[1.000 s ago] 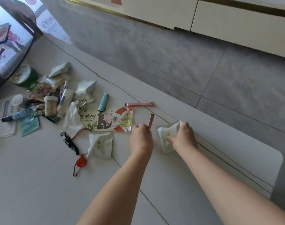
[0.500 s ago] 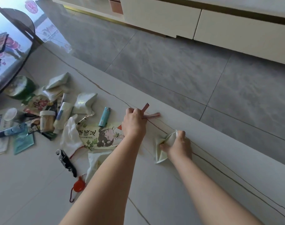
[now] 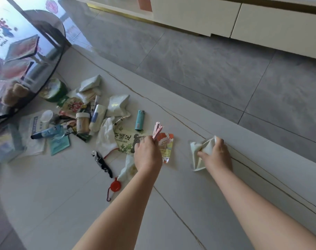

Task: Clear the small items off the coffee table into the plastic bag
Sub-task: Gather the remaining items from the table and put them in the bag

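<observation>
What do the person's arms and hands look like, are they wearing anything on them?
Both forearms are bare as far as the view shows: no sleeves, gloves, watch or bracelets. The left hand and right hand show no rings from this angle, and the fingernails are mostly hidden, so any polish cannot be told.

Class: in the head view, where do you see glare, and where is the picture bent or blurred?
Head view: window glare washes the glass tabletop at far left; the wide lens bows the table edge; the pink strips in the left hand are slightly smeared.
</observation>
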`<action>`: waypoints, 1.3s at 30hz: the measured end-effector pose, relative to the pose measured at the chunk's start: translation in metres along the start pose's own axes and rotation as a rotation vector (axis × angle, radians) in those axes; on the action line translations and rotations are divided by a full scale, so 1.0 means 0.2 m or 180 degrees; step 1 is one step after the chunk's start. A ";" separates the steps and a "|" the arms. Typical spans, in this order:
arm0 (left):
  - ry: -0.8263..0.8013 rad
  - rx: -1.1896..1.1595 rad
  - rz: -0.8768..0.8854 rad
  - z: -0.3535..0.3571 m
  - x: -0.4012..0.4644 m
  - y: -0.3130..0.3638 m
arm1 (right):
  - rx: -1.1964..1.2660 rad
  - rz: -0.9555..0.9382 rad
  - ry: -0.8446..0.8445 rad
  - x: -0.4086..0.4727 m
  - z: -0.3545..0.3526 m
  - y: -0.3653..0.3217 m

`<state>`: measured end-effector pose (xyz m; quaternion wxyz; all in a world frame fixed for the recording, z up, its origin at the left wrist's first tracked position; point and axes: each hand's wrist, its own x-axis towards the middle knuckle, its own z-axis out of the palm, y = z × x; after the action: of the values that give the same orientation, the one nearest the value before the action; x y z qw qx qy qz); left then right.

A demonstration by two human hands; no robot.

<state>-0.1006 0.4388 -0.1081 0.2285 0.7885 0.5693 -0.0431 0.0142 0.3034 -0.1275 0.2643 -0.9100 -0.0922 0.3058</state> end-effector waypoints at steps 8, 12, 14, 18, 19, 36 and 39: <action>-0.0241 -0.0147 -0.0784 -0.13 -0.08 -0.44 | 0.0392 0.0133 -0.0183 -0.32 0.10 0.07; -0.0423 -0.0100 -0.0725 -0.09 -0.06 -0.49 | 0.0647 0.0173 -0.0192 -0.39 0.15 0.06; -0.0440 -0.0106 -0.0690 -0.06 -0.05 -0.50 | 0.0769 0.0167 -0.0212 -0.42 0.19 0.05; -0.0475 -0.0264 -0.0699 -0.06 -0.04 -0.53 | 0.0877 0.0232 -0.0168 -0.51 0.24 0.02; -0.0528 -0.0369 -0.0680 -0.08 -0.04 -0.54 | 0.0909 0.0245 -0.0136 -0.54 0.24 0.01; -0.1677 -0.3757 -0.1271 -1.11 -0.87 -0.78 | 0.2121 0.0351 -0.0723 -1.57 -0.05 -0.49; -0.1736 -0.3940 -0.1307 -1.31 -1.06 -0.84 | 0.2127 0.0252 -0.0830 -1.82 -0.14 -0.58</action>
<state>-0.3784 0.4020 0.1427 0.7567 0.3515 0.5490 0.0503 -0.2599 0.2692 0.1380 0.5212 -0.7296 0.0152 0.4425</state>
